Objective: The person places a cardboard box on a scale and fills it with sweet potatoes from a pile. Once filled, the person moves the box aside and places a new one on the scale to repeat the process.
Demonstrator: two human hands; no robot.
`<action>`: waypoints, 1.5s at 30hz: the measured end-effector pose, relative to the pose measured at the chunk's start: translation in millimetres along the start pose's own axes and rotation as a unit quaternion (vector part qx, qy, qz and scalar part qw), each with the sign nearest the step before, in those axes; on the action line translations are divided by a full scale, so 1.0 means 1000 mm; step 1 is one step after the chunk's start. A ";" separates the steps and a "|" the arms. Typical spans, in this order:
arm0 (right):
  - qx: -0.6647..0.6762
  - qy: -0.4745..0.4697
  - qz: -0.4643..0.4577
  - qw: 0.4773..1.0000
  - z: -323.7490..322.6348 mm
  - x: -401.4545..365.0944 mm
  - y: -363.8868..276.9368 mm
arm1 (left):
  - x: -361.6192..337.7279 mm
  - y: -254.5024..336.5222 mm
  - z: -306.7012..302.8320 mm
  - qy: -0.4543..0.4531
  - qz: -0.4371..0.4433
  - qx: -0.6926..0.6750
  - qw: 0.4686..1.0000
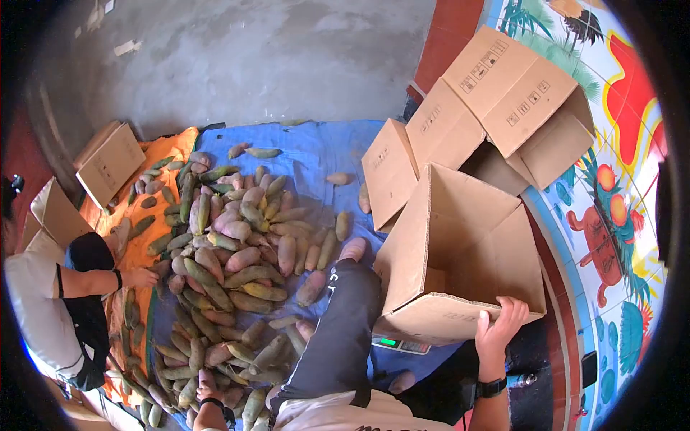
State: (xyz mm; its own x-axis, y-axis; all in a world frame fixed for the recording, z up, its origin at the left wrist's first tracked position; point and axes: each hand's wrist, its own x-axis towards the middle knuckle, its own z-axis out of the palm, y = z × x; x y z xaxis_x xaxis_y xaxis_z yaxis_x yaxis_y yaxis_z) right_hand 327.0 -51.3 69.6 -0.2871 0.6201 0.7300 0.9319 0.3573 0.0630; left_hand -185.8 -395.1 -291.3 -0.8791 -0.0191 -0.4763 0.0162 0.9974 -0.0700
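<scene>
Low in the picture, my left hand is closed around a pinkish, elongated vegetable in the pile. My right hand grips the near rim of an open cardboard box, with the thumb on the outside. The box's opening tilts towards me, and a loose flap or smaller piece shows inside. Beneath its front edge sits a scale with a lit green display. The heap of long green and pinkish vegetables spreads to the left of my leg; their exact kind is not clear.
A blue tarp and an orange tarp lie under the heap. At left, a co-worker's hand reaches into the pile. More cardboard boxes stand at the upper right beside a painted tile wall. Another box rests at far left.
</scene>
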 end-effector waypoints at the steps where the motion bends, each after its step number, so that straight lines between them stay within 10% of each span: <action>1: 0.002 0.001 0.004 1.000 0.000 -0.001 0.000 | 0.000 -0.002 0.001 0.003 -0.007 0.003 1.000; 17: -0.011 0.002 0.001 1.000 0.001 0.000 -0.001 | 0.009 -0.013 -0.005 -0.005 -0.049 0.027 0.998; 21: -0.008 0.000 0.003 1.000 -0.003 0.001 -0.003 | 0.010 -0.014 0.014 0.068 -0.061 -0.141 0.986; 32: -0.002 0.002 0.001 1.000 -0.001 0.001 -0.001 | 0.024 0.007 0.010 -0.129 0.027 -0.114 0.985; 39: 0.006 0.008 0.006 1.000 -0.001 0.002 -0.003 | 0.046 0.028 0.012 -0.406 -0.033 -0.387 0.827; 45: 0.007 0.014 0.005 1.000 -0.003 0.002 -0.002 | -0.029 0.084 -0.058 -0.400 -0.026 -0.416 0.816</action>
State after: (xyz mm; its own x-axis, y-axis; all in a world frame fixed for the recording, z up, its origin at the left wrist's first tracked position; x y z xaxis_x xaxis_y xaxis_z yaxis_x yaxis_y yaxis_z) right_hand 324.7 -52.9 72.6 -0.2706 0.6040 0.7496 0.9317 0.3603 0.0460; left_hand -186.4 -307.0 -232.4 -0.2697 0.2303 -0.9350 -0.6325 0.6897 0.3524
